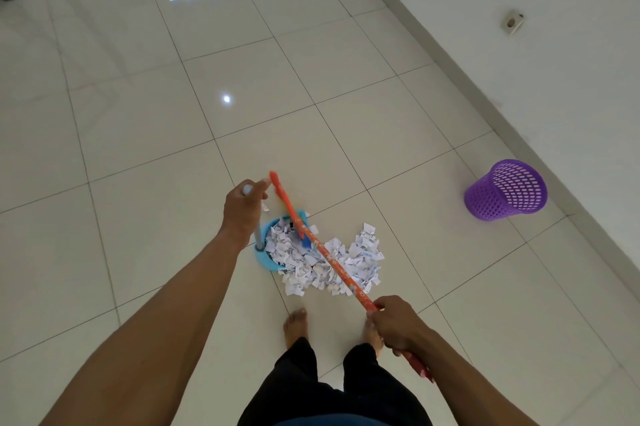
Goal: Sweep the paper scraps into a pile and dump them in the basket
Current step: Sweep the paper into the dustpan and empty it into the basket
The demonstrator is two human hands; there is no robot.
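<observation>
A pile of white paper scraps lies on the tiled floor in front of my bare feet. Part of the pile sits in a blue dustpan at its left side. My left hand is shut on the top of the dustpan's upright handle. My right hand grips an orange patterned broom stick that slants across the pile toward my left hand. Something blue shows under the stick, over the pan. The purple mesh basket stands upright to the right, near the wall, apart from the pile.
Glossy cream tiles run in every direction. A white wall with a grey skirting crosses the right side, and a socket is set in it. My feet stand just behind the pile.
</observation>
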